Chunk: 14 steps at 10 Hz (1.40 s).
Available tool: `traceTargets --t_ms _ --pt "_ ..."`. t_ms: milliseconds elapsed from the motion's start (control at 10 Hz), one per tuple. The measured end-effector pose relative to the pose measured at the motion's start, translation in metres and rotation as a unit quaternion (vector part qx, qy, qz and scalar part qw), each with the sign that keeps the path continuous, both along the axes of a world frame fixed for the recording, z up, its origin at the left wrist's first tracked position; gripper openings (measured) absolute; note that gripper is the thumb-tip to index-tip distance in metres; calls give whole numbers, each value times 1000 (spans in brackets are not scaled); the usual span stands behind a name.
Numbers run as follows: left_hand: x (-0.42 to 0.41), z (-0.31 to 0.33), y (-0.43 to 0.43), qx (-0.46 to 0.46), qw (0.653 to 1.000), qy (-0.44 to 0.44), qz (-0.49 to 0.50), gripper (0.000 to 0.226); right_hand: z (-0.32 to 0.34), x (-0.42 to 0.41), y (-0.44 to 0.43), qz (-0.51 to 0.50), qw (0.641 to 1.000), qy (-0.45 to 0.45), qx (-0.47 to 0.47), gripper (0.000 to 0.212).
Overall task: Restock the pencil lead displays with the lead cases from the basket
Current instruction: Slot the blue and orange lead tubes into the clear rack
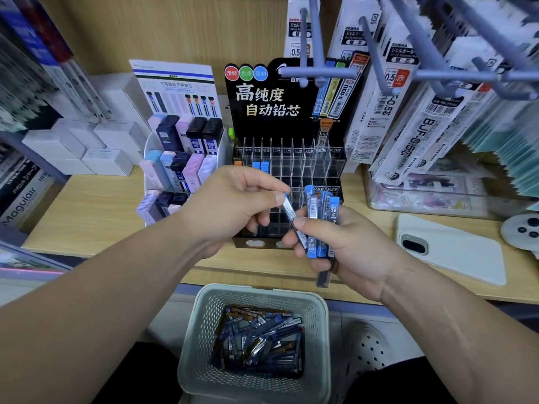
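single lead case (pixel 289 206) (blue cap, label unreadable) is pinched at its top end between thumb and forefinger of the left hand (pixel 233 199); its lower end crosses the right thumb. right hand (pixel 355 252) grip is wrapped round a bundle of lead cases (pixel 320 211), blue caps up, one marked 0.7 2b. the two grips meet at the single case.

just behind the grips: clear acrylic display (pixel 309 167), only a few slots show cases: two blue cases (pixel 260 166) and an orange case (pixel 238 163), up and behind the left grip. below the grips, nearer the person: basket (pixel 195 345) holding a pile of loose cases (pixel 259 339). left of the left grip, a tiered pastel display (pixel 180 158) on the table (pixel 93 205). right of the right grip, a white phone (pixel 455 249) lying flat.

step, my read: peeling one case off the bundle to slot it. restock looks early, with plenty in the basket.

next move calls for: read the grade, match the slot tag (hb at the back, b nearer; any 2b tags are hidden by the hands), free the case from the right thumb, drop it in upright. slots are narrow, so line it up first.
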State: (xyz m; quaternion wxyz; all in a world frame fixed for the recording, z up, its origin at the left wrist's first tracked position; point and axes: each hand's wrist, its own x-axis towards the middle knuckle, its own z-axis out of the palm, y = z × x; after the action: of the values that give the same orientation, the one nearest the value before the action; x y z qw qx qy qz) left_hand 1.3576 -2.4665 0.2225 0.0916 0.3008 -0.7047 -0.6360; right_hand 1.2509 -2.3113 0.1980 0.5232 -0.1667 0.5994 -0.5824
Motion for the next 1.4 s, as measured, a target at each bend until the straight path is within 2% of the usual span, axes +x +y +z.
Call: traceTargets --t_ms 100,200,300,400,500,600,800,1000,1100,1400 --pt "-1 1 2 47 998 -6 33 8 -2 3 -1 -4 1000 16 2 5" --pt "-1 5 0 46 998 4 37 6 -3 5 -2 -11 1000 12 -11 8" --pt "1 14 -7 12 998 26 52 6 0 4 -3 -42 999 4 -32 14" --pt "4 22 -16 -12 994 60 90 8 -1 1 -4 -70 997 16 -38 7" --pt "9 21 -21 -119 987 55 90 9 -5 1 -3 -79 996 26 -12 6" --pt "11 11 -19 -235 971 8 50 10 -6 1 -3 -80 996 26 3 8" --pt "9 -5 -15 -345 938 -23 2 10 -6 1 -3 -78 997 25 3 8" --pt "7 -13 -16 -469 883 3 -30 10 -3 2 -1 -71 997 11 -7 8" --pt "7 -18 -16 -515 855 23 -49 10 -3 1 -1 -70 997 13 -8 9" --pt "5 -22 -16 -516 854 47 -45 9 -2 0 -1 -69 997 20 -17 8"
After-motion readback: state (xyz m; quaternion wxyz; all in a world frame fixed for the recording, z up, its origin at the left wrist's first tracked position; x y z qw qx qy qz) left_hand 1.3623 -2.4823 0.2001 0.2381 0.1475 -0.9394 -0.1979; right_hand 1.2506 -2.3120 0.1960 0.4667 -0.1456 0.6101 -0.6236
